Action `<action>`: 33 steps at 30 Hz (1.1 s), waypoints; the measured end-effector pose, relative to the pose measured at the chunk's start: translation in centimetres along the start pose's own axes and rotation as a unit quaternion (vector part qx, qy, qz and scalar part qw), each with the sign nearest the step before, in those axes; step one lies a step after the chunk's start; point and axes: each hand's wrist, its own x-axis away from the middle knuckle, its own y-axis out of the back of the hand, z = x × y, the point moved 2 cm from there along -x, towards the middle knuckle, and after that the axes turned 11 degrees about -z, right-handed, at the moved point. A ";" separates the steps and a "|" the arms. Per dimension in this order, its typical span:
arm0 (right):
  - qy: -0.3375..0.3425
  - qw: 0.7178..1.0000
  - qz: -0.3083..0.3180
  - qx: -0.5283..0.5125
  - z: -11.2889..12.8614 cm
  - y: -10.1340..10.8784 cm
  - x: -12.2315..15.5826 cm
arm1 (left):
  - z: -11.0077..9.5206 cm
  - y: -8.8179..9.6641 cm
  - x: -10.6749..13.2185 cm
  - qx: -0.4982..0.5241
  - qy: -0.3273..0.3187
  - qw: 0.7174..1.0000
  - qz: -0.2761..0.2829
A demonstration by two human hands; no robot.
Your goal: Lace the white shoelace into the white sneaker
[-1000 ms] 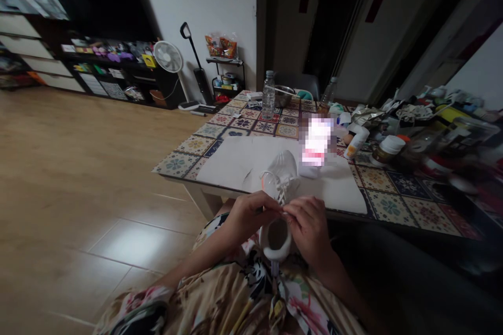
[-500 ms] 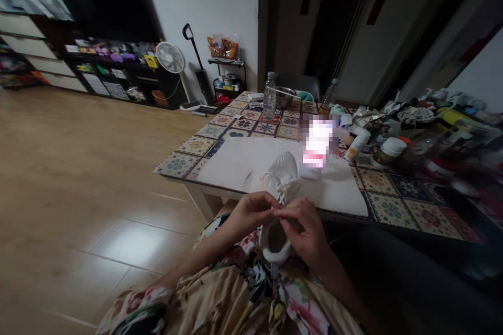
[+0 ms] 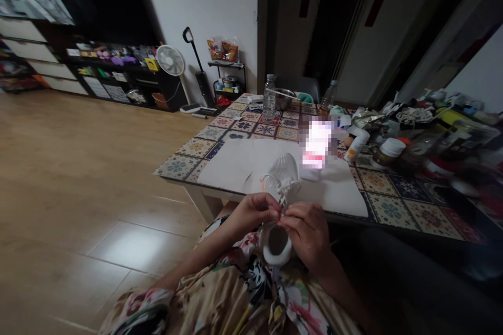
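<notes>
A white lace-up shoe (image 3: 283, 170) lies with its toe on the edge of the table and its heel toward my lap. Its round padded collar (image 3: 277, 252) opens upward below my hands. Over the upper end of the lacing, my left hand (image 3: 257, 210) is closed in a pinch on the white shoelace. Close against it, my right hand (image 3: 308, 227) pinches at the same spot, thumb and fingertips together. The fingers mostly cover the bit of lace between them. A thin clear loop with an orange part (image 3: 264, 184) sits beside the shoe's left side.
A white sheet (image 3: 231, 165) covers the near part of the patterned table (image 3: 176, 162). Behind the shoe stands a lit, blurred phone (image 3: 317, 144). A plastic bottle (image 3: 269, 98) is farther back. White-capped jars (image 3: 389, 153) and clutter crowd the right side.
My right hand has turned slightly, its fingers curling more closely together at the lace. My left hand has hardly moved. The shoe stays in place.
</notes>
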 end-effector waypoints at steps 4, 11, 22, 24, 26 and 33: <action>0.020 0.998 0.043 -0.027 0.3 0.4 -0.4 | 0.1 0.3 -0.5 0.012 -0.023 0.999 -0.033; 0.010 0.992 0.081 -0.102 0.2 0.6 -0.7 | 0.4 0.8 -2.1 -0.019 -0.073 0.995 -0.070; -0.039 0.982 0.103 -0.153 -0.4 0.2 -0.5 | 0.7 1.8 -1.5 -0.152 -0.175 0.971 -0.054; -0.055 0.983 0.102 -0.142 -0.7 0.3 -0.4 | 0.3 2.2 -0.9 -0.163 -0.205 0.964 -0.049; -0.065 0.988 0.098 -0.103 -0.9 0.4 -0.4 | -0.2 2.4 -0.3 -0.183 -0.250 0.951 -0.018; -0.008 0.990 0.136 0.021 -0.5 0.7 -0.7 | -1.4 1.8 0.8 -0.253 -0.304 0.912 0.106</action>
